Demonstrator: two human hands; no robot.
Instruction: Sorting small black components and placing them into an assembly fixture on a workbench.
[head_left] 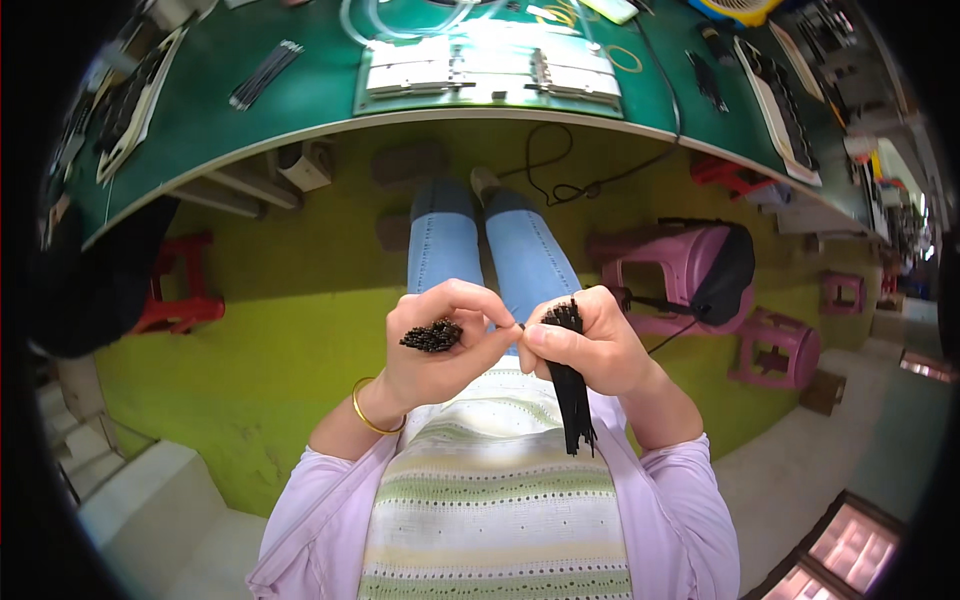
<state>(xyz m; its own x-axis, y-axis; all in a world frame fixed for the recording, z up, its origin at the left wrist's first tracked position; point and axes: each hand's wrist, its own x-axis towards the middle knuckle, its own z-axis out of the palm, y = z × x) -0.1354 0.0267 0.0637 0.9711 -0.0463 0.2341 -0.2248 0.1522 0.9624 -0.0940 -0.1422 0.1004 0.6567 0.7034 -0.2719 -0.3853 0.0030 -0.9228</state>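
My left hand (440,335) is curled around a bundle of thin black strands (432,336), whose cut-looking ends face up out of the fist. A second bundle of black strands (570,400) hangs down from my right hand (605,345), clamped by the thumb against the fingers. The two hands are raised over my lap, and their thumb tips and fingertips meet between the bundles. Something tiny and dark is pinched there, too small to make out. What type of strand these are, wire or tie, does not show clearly.
Ahead stands a green-topped workbench (310,95) bearing a brightly lit fixture with metal blocks (410,75). More black strands (266,75) lie on its left; long trays (145,105) sit at both ends. Below are a pink chair (660,260), pink stool (780,350), red stool (180,285) and looped cable (570,190).
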